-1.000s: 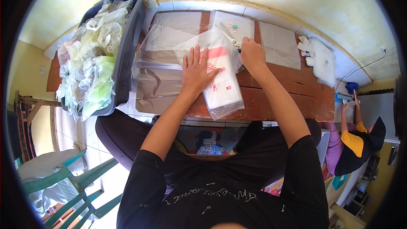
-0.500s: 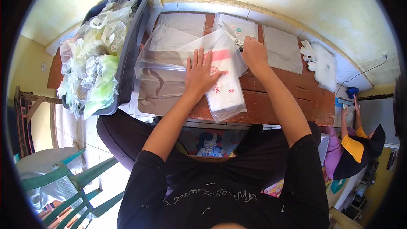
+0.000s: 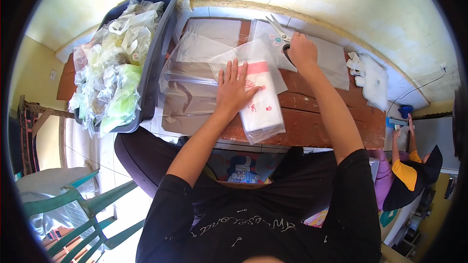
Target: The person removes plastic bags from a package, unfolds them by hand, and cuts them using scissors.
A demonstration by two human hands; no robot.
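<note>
My left hand (image 3: 234, 90) lies flat with its fingers stretched on a stack of white plastic bags (image 3: 263, 105) with red print, inside a clear wrapper. My right hand (image 3: 303, 53) grips black-handled scissors (image 3: 281, 30) above the table's far side. Their blades are parted and point up and to the left, over a pack of clear bags (image 3: 265, 30) with small coloured marks. Left of the stack, large clear plastic sheets (image 3: 187, 85) are spread on the brown wooden table (image 3: 321, 122).
A dark grey tub (image 3: 157, 53) heaped with used plastic bags stands at the left. More flat bags (image 3: 331, 63) and a bundle of white bags (image 3: 374, 80) lie at the right. A green chair (image 3: 90, 209) is at lower left; another person (image 3: 409, 175) works at far right.
My right hand has moved right with the scissors, away from the wrapper's top edge, and the blades have opened wider. My left hand stays on the stack.
</note>
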